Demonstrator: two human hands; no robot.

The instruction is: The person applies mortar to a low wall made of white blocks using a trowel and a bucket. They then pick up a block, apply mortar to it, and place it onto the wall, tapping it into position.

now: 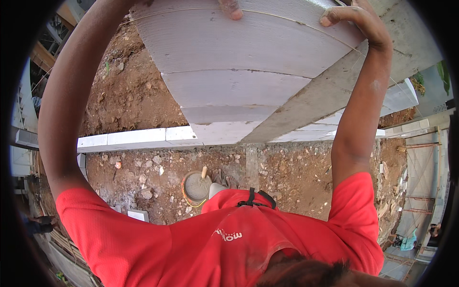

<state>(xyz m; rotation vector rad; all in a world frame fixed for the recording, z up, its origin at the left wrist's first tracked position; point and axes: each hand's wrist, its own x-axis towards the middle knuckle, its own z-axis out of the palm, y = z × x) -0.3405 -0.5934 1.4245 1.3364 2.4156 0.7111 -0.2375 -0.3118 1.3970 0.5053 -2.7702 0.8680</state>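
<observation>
A wall of light grey blocks [234, 88] rises in front of me, its uppermost block [239, 40] reaching the upper edge of the view. My right hand [361, 21] grips this block at its upper right, thumb against the near face and other fingers mostly hidden. The left arm is raised, and most of my left hand lies beyond the upper edge. A fingertip [232, 9] rests on the block's face at top centre, probably from my left hand. A thin string [282, 18] crosses the face just below the fingers.
Right of the wall stands a grey concrete column [296, 100]. A low row of white blocks [136, 138] runs left from its foot. By my feet is a bucket [184, 184] of grey mix with a wooden handle [204, 172]. Stony soil [287, 177] and a loose block [138, 215] lie below.
</observation>
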